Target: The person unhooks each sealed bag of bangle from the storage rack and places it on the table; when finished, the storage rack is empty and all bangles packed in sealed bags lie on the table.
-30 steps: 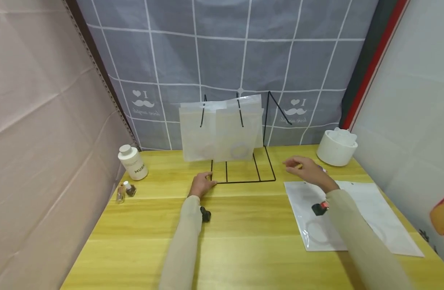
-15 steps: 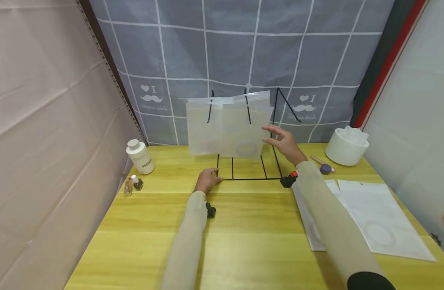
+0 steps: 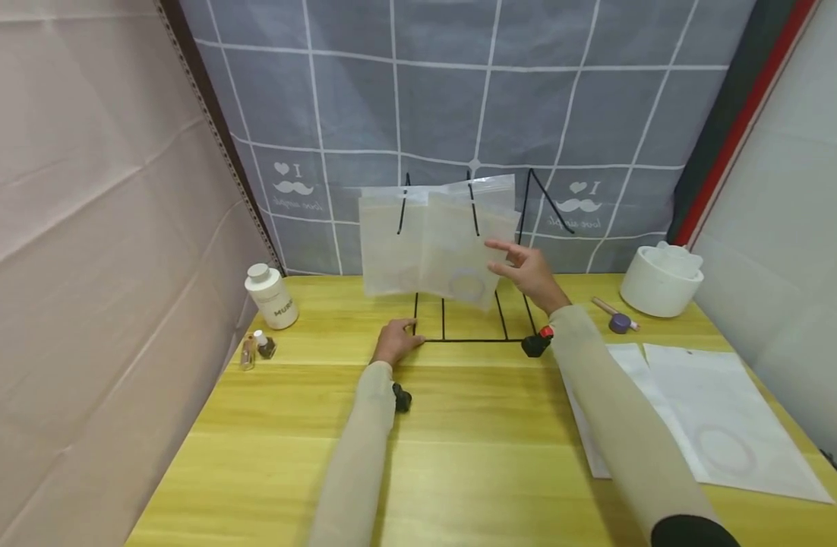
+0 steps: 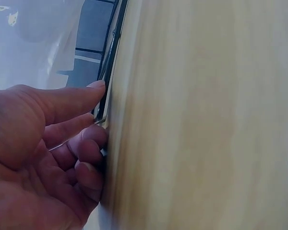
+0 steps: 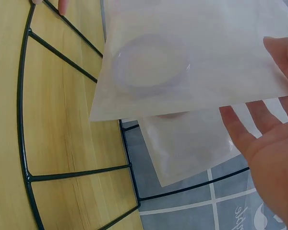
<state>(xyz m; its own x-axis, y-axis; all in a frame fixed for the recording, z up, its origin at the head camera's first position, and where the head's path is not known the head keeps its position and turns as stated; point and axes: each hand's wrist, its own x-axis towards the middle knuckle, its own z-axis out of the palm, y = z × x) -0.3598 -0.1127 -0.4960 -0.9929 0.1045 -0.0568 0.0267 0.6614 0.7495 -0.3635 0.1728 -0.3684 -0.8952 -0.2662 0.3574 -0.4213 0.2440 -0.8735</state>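
In the head view my left hand [image 3: 396,342] holds the front left corner of a black wire rack [image 3: 473,341] at the table. The left wrist view shows the thumb on the wire and the fingers curled beside it. Frosted zip bags [image 3: 394,251] hang from the rack's prongs. The right-hand bag [image 4: 24,43] shows in the left wrist view as a pale sheet. My right hand [image 3: 531,277] is at the right bag's edge. In the right wrist view a ring shape shows through that bag [image 5: 201,28], with one digit before it and other fingertips hidden behind its edge.
Flat white bags [image 3: 726,410] lie at the right of the table. Behind them are a purple-headed stick [image 3: 619,322] and a white pot [image 3: 661,281]. A white bottle [image 3: 272,296] and two small bottles [image 3: 264,346] stand at the left.
My right hand has moved from above the flat bags leftward to the hanging right bag, whose lower corner has swung slightly. My left hand has stayed on the rack corner.
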